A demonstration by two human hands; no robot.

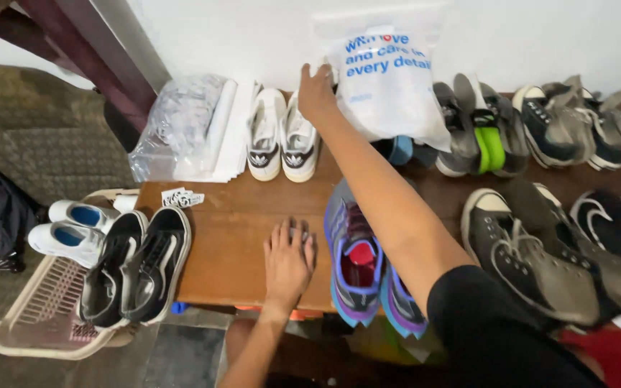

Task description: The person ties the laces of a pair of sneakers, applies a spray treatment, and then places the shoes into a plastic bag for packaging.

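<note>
White plastic bag [389, 86], blue print on its face, upright against the wall at the desk's [231, 237] back edge; right hand [315, 92] at its left border, fingers spread loosely over the edge, not clamped. Just left of that hand: pair of white sneakers [282, 136] with dark heel tabs, toes to the wall, heels toward the camera, long axis front-to-back. Further left: clear plastic bag [174, 126] with white sheets leaning on it, close to a dark wooden post. Left hand [287, 262] flat on bare wood near the front edge, palm down, fingers splayed, holding nothing. Touching its right side: purple-and-blue running shoes [361, 266], red inside, long axis front-to-back, one overhanging the front edge. Open desk surface mainly between left hand and white sneakers; small white patterned tag [181, 197] at the left rim of that patch. Right half crowded: grey shoes with a green strap [479, 133] behind, dark canvas sneakers [548, 259] in front, more dark pairs to the far right. Off the desk's left edge: cream plastic basket [37, 316] carrying black low-tops [138, 266] and white shoes with blue insoles [73, 230].
</note>
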